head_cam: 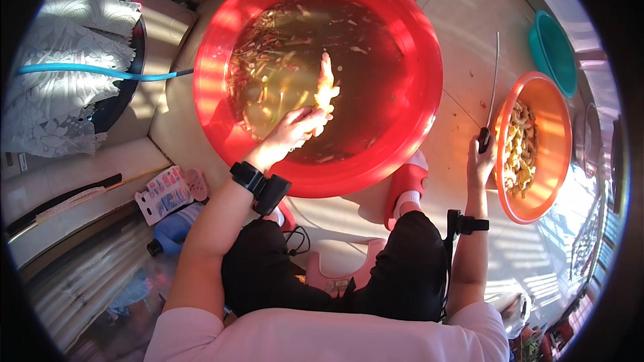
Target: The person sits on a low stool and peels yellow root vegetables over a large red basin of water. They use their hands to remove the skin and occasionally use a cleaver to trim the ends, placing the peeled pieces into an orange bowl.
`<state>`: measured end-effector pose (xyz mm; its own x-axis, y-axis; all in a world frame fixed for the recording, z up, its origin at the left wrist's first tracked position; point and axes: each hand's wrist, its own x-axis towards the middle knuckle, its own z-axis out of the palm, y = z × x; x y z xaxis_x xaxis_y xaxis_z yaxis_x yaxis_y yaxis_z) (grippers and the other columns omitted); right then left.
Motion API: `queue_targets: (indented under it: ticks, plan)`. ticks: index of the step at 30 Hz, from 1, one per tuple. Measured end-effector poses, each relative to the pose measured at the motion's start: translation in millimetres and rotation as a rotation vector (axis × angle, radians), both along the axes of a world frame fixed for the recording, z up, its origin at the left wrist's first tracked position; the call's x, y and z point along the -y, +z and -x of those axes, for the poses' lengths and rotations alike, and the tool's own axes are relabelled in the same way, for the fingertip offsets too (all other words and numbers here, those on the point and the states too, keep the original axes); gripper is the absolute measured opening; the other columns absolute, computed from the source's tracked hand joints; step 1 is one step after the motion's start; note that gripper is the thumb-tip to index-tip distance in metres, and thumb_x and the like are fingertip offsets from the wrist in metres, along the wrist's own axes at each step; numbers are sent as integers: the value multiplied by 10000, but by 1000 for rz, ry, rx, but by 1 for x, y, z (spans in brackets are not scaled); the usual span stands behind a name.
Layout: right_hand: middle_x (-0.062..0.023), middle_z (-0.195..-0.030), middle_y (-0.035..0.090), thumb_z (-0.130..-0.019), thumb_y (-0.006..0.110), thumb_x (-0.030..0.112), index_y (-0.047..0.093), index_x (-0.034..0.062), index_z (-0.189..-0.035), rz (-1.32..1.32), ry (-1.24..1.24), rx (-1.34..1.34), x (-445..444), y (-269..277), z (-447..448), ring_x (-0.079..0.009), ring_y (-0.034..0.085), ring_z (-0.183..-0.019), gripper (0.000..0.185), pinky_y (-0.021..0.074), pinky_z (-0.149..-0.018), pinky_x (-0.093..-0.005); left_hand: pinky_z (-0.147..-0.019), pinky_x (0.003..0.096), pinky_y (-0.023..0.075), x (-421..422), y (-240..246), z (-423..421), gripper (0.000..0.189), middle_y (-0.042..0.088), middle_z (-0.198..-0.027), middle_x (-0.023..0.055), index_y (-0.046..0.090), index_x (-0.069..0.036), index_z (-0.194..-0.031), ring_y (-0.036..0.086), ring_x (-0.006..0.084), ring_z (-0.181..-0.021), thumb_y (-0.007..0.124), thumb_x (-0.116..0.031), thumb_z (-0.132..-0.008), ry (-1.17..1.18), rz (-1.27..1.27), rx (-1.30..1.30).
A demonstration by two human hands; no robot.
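Note:
Over the murky water of a big red plastic basin (317, 181), my left hand (297, 128) is closed around a knobbly pale-yellow rhizome (326, 85), which looks like ginger or a similar root. Bits of root and stem float in the water, mostly at its left. Out to the right, my right hand (480, 161) grips the black handle of a tool (484, 140) with a long thin metal shaft or blade pointing away from me. Beside that hand stands an orange plastic basin (551, 161) holding many yellowish root pieces (521, 151).
A teal basin (558, 55) lies beyond the orange one. At the left, a blue hose (100, 69) crosses white lace cloth (65, 95) towards the red basin. A blue bottle (173, 231) and a pink stool (334, 274) are near my legs.

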<state>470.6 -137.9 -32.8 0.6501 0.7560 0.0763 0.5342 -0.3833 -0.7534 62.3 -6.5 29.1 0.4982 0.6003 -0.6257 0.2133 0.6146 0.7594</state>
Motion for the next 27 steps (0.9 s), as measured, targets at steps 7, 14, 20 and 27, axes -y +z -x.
queue_targets:
  ticks: [7, 14, 20, 27]
  plan:
    - [-92, -603, 506, -840, 656, 205, 510, 33, -803, 104, 339, 133, -80, 97, 82, -174, 507, -515, 229, 416, -513, -311, -543, 212, 339, 2, -20, 4, 288, 487, -703, -47, 615, 1, -968, 426, 45, -598, 555, -280, -944, 1, -378, -231]
    - [-104, -850, 588, -692, 691, 140, 487, 55, -926, 116, 947, 318, -91, 80, 194, -303, 621, -810, 322, 511, -621, -408, -626, 360, 443, -2, -29, 10, 189, 619, -776, 81, 612, -46, -992, 593, 206, -715, 609, -187, -866, 14, -619, -397]
    - [-90, -866, 596, -699, 712, 168, 491, 58, -939, 161, 985, 342, -99, 76, 210, -297, 625, -818, 344, 520, -617, -405, -687, 387, 464, 0, -37, 10, 207, 636, -847, 107, 597, -61, -1030, 617, 269, -814, 610, -179, -861, 135, -839, -203]
    - [-117, -864, 618, -718, 711, 187, 487, 63, -943, 184, 897, 357, -104, 62, 209, -315, 632, -770, 341, 520, -607, -408, -722, 384, 480, 3, -33, 17, 267, 653, -893, 127, 577, -75, -1066, 636, 301, -838, 613, -243, -862, 108, -840, -408]
